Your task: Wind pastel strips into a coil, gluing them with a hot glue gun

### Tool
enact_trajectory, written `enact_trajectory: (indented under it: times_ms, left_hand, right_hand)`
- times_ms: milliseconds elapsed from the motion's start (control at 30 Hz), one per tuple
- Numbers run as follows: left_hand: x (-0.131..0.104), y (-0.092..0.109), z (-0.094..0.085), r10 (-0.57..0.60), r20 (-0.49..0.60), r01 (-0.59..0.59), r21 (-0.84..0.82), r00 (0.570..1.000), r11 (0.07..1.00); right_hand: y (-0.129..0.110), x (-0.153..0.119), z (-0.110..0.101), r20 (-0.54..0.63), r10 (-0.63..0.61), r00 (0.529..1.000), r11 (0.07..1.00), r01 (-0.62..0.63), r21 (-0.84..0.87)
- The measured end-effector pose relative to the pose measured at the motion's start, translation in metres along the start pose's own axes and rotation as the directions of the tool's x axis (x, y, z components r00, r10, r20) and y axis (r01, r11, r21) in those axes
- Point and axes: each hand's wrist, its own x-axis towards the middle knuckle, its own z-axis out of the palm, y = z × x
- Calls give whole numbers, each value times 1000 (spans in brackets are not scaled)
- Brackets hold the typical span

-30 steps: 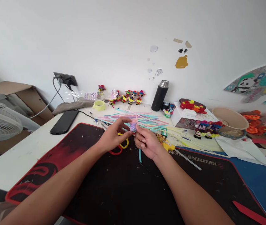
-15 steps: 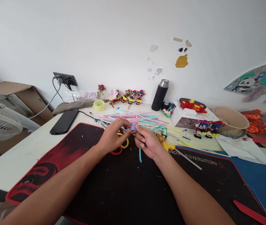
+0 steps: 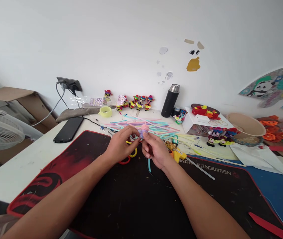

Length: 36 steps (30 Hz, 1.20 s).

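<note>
Above the far part of the dark desk mat, both hands meet around a small pink-and-purple coiled pipe-cleaner piece (image 3: 144, 128). My right hand (image 3: 156, 150) pinches it from the right between thumb and curled fingers. From the left, my left hand (image 3: 123, 143) closes its thumb and fingertips at the purple lower part; the exact contact is partly hidden. Scissors with a yellow and a red handle (image 3: 133, 153) lie beneath the left hand. A short turquoise pipe cleaner (image 3: 149, 165) shows below the hands. Right of the right hand sits a yellow glue gun (image 3: 179, 156).
Loose pastel pipe cleaners (image 3: 156, 123) spread behind the hands. Several small colourful figures (image 3: 141, 103) line the wall near a black thermos (image 3: 170, 101). A phone (image 3: 68, 129) and yellow tape roll (image 3: 106, 112) lie left; a red strip (image 3: 268, 226) is front right.
The coiled piece has turned slightly in the fingers, showing a rounder pink top. My right hand's fingers have shifted a little; both arms stay nearly in place.
</note>
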Motion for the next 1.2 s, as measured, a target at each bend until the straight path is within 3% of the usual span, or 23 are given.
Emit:
enact_trajectory:
  times_ms: [233, 467, 767, 1000, 1200]
  left_hand:
    - [-1, 0, 2, 122, -64, -106, 210, 991, 972]
    - [0, 5, 2, 207, -16, -183, 409, 978, 894]
    - [-2, 4, 4, 61, -40, -40, 397, 997, 917]
    - [0, 5, 2, 3, -6, 0, 396, 1000, 918]
    - [1, -4, -4, -85, 102, 54, 275, 991, 960]
  right_hand:
    - [1, 1, 1, -28, -11, 1000, 1000, 11, -7]
    - [4, 2, 1, -58, -14, 998, 1000, 13, -23]
    - [8, 5, -1, -53, -1, 999, 999, -2, -52]
    - [13, 7, -5, -55, -4, 998, 997, 0, -73]
    - [15, 7, -7, -67, 6, 998, 994, -13, -113]
